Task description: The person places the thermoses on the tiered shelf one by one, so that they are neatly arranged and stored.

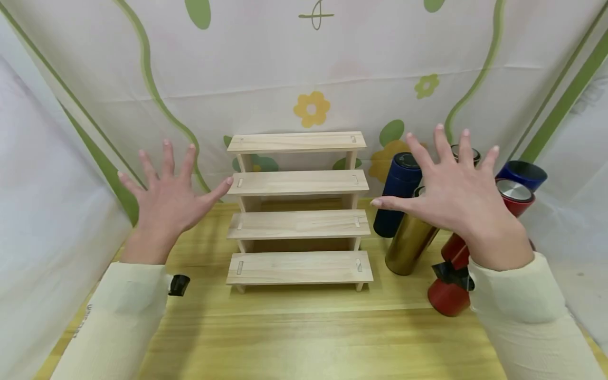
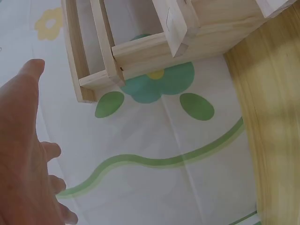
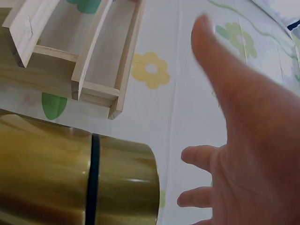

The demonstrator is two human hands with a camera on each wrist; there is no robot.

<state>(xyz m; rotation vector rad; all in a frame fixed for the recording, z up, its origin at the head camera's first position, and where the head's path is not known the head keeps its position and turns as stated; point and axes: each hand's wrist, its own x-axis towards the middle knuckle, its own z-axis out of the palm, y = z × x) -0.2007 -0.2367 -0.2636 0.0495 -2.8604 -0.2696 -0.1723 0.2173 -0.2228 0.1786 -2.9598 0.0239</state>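
Note:
Both hands hover with fingers spread, holding nothing. My left hand (image 1: 166, 203) is raised left of a wooden stepped rack (image 1: 299, 224), its thumb near one of the upper shelves in the head view. Over on the right, my right hand (image 1: 461, 198) is held above a group of thermos flasks and hides part of them. A gold flask (image 1: 407, 248) and a dark blue flask (image 1: 396, 192) stand between that hand and the rack. In the right wrist view the gold flask (image 3: 51, 168) lies apart from the fingers. The rack's shelves bear nothing.
Red flasks (image 1: 448, 298) and a blue-topped flask (image 1: 522, 173) stand at the right, partly behind the hand and sleeve. A black strap piece (image 1: 179, 285) shows at the left sleeve. A flower-printed curtain (image 1: 266, 63) hangs behind the wooden table (image 1: 285, 338).

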